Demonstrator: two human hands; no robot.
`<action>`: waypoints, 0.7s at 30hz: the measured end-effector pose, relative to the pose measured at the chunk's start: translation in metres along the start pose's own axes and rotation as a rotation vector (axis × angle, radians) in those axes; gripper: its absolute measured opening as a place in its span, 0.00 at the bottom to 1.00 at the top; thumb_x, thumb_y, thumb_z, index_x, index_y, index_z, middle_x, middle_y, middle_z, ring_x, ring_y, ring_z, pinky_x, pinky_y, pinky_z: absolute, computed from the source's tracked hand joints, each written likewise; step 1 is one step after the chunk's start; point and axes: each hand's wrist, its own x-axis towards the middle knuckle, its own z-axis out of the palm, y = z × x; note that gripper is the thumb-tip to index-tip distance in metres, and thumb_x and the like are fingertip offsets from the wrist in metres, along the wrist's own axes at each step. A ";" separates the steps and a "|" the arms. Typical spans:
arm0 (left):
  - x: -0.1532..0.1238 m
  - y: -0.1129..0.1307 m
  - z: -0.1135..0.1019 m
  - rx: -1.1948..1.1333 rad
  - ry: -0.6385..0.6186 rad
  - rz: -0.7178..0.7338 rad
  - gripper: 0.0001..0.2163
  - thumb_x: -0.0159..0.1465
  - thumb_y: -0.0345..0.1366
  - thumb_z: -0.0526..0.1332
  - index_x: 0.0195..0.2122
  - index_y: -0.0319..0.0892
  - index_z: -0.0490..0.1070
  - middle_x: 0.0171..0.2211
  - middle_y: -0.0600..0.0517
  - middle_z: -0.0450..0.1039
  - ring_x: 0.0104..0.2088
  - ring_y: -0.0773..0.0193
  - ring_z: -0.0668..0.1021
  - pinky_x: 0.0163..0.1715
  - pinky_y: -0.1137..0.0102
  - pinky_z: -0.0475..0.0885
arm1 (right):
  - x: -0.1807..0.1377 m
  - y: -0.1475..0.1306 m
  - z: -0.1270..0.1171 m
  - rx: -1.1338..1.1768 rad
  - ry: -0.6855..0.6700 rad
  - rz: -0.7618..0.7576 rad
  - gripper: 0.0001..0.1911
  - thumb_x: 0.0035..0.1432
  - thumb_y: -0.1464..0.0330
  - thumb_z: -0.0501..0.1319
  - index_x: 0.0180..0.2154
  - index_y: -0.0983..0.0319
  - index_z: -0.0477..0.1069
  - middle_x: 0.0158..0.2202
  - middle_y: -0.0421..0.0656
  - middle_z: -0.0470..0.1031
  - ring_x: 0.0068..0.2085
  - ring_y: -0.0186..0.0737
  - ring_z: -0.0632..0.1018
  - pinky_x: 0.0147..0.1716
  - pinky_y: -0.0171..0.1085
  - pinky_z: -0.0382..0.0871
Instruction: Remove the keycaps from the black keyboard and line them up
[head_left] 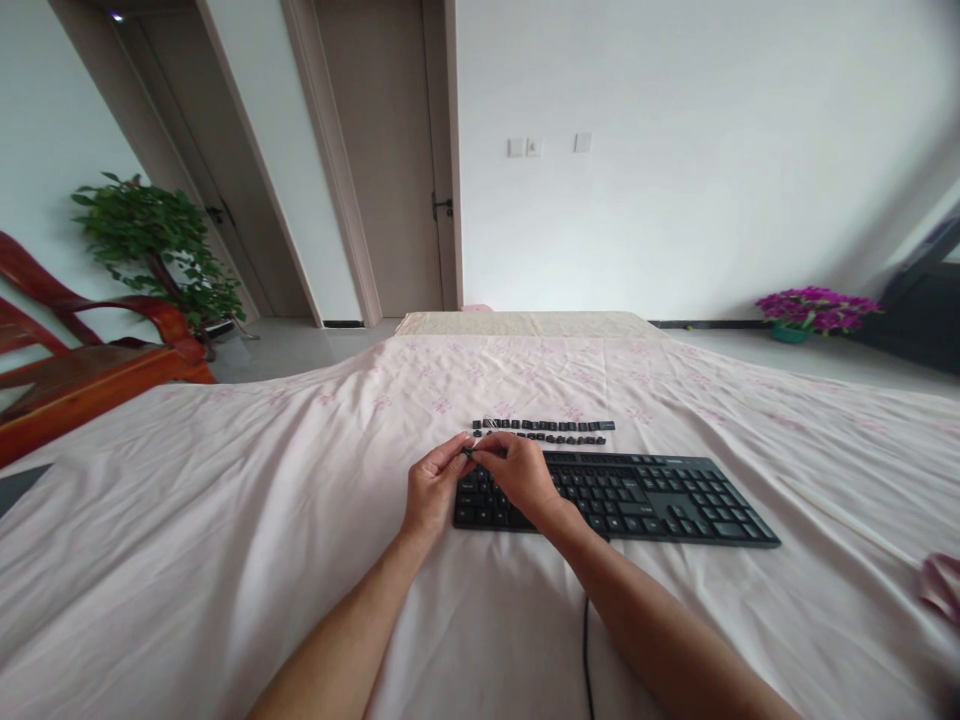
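Item: black keyboard (645,495), lying on a pink patterned cloth (225,520), right of centre, with its cable (586,650) running off towards the near edge. Left hand (433,487) and right hand (517,475) meet over its far-left corner. Both are closed fingertip to fingertip on a small dark piece (468,453), probably a keycap. It is pinched from two sides, apparently to control so small a part. Just beyond the keyboard lie loose keycaps (544,431) in two tidy rows, seemingly to keep them in order.

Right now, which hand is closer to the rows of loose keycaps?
Right. The right hand sits just before the keycap rows, at their left end; the left hand is farther left, off the keyboard edge.
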 end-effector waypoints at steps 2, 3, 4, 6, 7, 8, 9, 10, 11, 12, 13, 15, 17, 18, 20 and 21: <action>-0.001 0.002 0.001 0.039 -0.011 0.016 0.21 0.57 0.40 0.64 0.51 0.39 0.70 0.50 0.44 0.74 0.48 0.56 0.76 0.51 0.61 0.71 | 0.007 0.002 -0.007 -0.063 -0.050 -0.007 0.06 0.52 0.65 0.62 0.30 0.60 0.77 0.28 0.40 0.78 0.31 0.38 0.77 0.32 0.33 0.65; -0.001 0.003 0.000 0.068 -0.008 0.032 0.22 0.58 0.41 0.63 0.53 0.39 0.69 0.50 0.44 0.73 0.47 0.57 0.77 0.50 0.62 0.71 | 0.013 0.003 -0.011 -0.091 -0.073 -0.008 0.06 0.51 0.65 0.62 0.30 0.60 0.77 0.27 0.39 0.78 0.30 0.38 0.76 0.31 0.33 0.64; 0.000 0.004 -0.001 0.107 0.002 0.055 0.22 0.59 0.42 0.62 0.54 0.40 0.68 0.51 0.44 0.73 0.46 0.58 0.77 0.49 0.62 0.71 | 0.021 0.004 -0.016 -0.118 -0.090 -0.004 0.06 0.51 0.65 0.63 0.30 0.60 0.77 0.26 0.39 0.78 0.29 0.37 0.76 0.30 0.33 0.64; 0.002 0.005 -0.006 0.214 0.039 0.117 0.21 0.61 0.43 0.60 0.54 0.42 0.67 0.51 0.44 0.72 0.45 0.59 0.77 0.49 0.63 0.71 | 0.042 0.007 -0.025 -0.174 -0.112 0.029 0.07 0.50 0.64 0.63 0.30 0.60 0.77 0.25 0.39 0.77 0.28 0.36 0.75 0.27 0.32 0.62; 0.003 0.004 -0.009 0.279 0.059 0.151 0.20 0.61 0.42 0.59 0.53 0.41 0.68 0.51 0.44 0.72 0.46 0.59 0.77 0.50 0.63 0.70 | 0.054 0.009 -0.029 -0.213 -0.102 0.053 0.07 0.49 0.64 0.64 0.31 0.60 0.78 0.24 0.39 0.77 0.27 0.36 0.75 0.26 0.32 0.61; 0.006 0.002 -0.013 0.344 0.081 0.180 0.18 0.61 0.42 0.59 0.51 0.41 0.69 0.50 0.44 0.73 0.47 0.59 0.76 0.51 0.64 0.69 | 0.067 0.012 -0.032 -0.262 -0.094 0.063 0.07 0.49 0.64 0.64 0.31 0.59 0.78 0.24 0.39 0.77 0.27 0.35 0.74 0.26 0.32 0.61; 0.008 0.000 -0.017 0.406 0.104 0.196 0.16 0.62 0.41 0.58 0.49 0.40 0.71 0.49 0.45 0.74 0.48 0.59 0.76 0.52 0.64 0.68 | 0.079 0.015 -0.033 -0.323 -0.083 0.071 0.07 0.49 0.65 0.64 0.31 0.59 0.78 0.25 0.39 0.77 0.27 0.36 0.74 0.26 0.32 0.60; 0.011 -0.003 -0.020 0.474 0.115 0.195 0.15 0.62 0.39 0.57 0.47 0.40 0.72 0.48 0.45 0.74 0.48 0.59 0.76 0.52 0.64 0.68 | 0.091 0.018 -0.033 -0.391 -0.080 0.097 0.06 0.49 0.65 0.64 0.30 0.58 0.78 0.25 0.40 0.77 0.27 0.36 0.74 0.26 0.32 0.60; 0.013 -0.006 -0.024 0.541 0.120 0.180 0.14 0.61 0.38 0.57 0.47 0.41 0.72 0.47 0.46 0.75 0.48 0.59 0.76 0.52 0.64 0.67 | 0.102 0.022 -0.033 -0.447 -0.094 0.123 0.06 0.48 0.65 0.64 0.31 0.58 0.79 0.25 0.40 0.77 0.28 0.36 0.74 0.26 0.32 0.60; 0.015 -0.009 -0.027 0.599 0.118 0.158 0.14 0.61 0.36 0.57 0.47 0.41 0.73 0.47 0.46 0.75 0.47 0.59 0.76 0.52 0.64 0.68 | 0.111 0.026 -0.031 -0.496 -0.122 0.151 0.07 0.48 0.65 0.64 0.31 0.57 0.79 0.26 0.40 0.77 0.29 0.37 0.74 0.27 0.33 0.60; 0.017 -0.011 -0.029 0.646 0.110 0.138 0.14 0.60 0.35 0.57 0.47 0.42 0.73 0.47 0.47 0.75 0.47 0.59 0.76 0.51 0.64 0.68 | 0.118 0.030 -0.029 -0.531 -0.143 0.171 0.07 0.49 0.64 0.64 0.32 0.56 0.79 0.27 0.40 0.77 0.30 0.37 0.75 0.27 0.33 0.60; 0.019 -0.014 -0.030 0.705 0.093 0.110 0.15 0.60 0.35 0.56 0.47 0.43 0.72 0.47 0.48 0.75 0.45 0.60 0.77 0.49 0.65 0.70 | 0.129 0.037 -0.023 -0.568 -0.174 0.192 0.07 0.49 0.64 0.64 0.32 0.55 0.79 0.28 0.41 0.78 0.31 0.38 0.75 0.29 0.33 0.61; 0.021 -0.015 -0.030 0.731 0.076 0.099 0.15 0.60 0.35 0.56 0.47 0.44 0.72 0.47 0.49 0.75 0.44 0.61 0.77 0.47 0.67 0.70 | 0.136 0.043 -0.017 -0.582 -0.190 0.200 0.07 0.49 0.64 0.65 0.32 0.55 0.79 0.28 0.41 0.78 0.32 0.38 0.75 0.30 0.33 0.61; 0.021 -0.014 -0.030 0.740 0.069 0.094 0.15 0.60 0.35 0.56 0.47 0.44 0.72 0.47 0.49 0.75 0.44 0.61 0.77 0.47 0.68 0.70 | 0.138 0.045 -0.014 -0.587 -0.201 0.203 0.06 0.49 0.64 0.65 0.31 0.55 0.79 0.29 0.41 0.78 0.32 0.38 0.75 0.31 0.33 0.61; 0.021 -0.014 -0.029 0.753 0.059 0.089 0.14 0.60 0.35 0.55 0.47 0.45 0.73 0.46 0.50 0.76 0.44 0.62 0.77 0.46 0.69 0.70 | 0.141 0.049 -0.008 -0.591 -0.221 0.205 0.07 0.48 0.63 0.65 0.32 0.54 0.79 0.30 0.40 0.78 0.32 0.38 0.75 0.31 0.33 0.62; 0.021 -0.014 -0.029 0.758 0.056 0.089 0.14 0.60 0.36 0.55 0.46 0.45 0.73 0.46 0.50 0.76 0.44 0.62 0.77 0.46 0.69 0.70 | 0.142 0.051 -0.005 -0.591 -0.228 0.206 0.07 0.48 0.63 0.65 0.32 0.54 0.79 0.30 0.40 0.78 0.32 0.38 0.75 0.32 0.33 0.62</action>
